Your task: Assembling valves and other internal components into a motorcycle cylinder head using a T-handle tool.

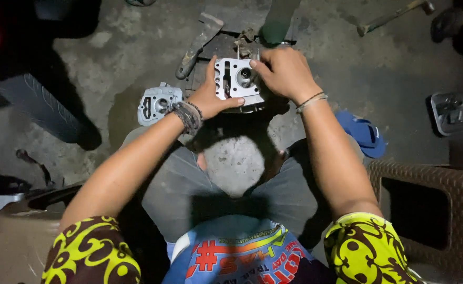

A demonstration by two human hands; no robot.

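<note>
Two hands grip one cylinder head (pixel 237 79) between them: left hand (pixel 214 97) clasps its side, right hand (pixel 284 71) pinches its top edge. Risk: oily casting slips, striking the second head (pixel 159 103) just left of the left hand.

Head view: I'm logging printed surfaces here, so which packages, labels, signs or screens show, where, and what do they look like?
No packages, signs or screens show.
Printed shirt front: bottom centre, blue with red, orange and yellow lettering.
</note>
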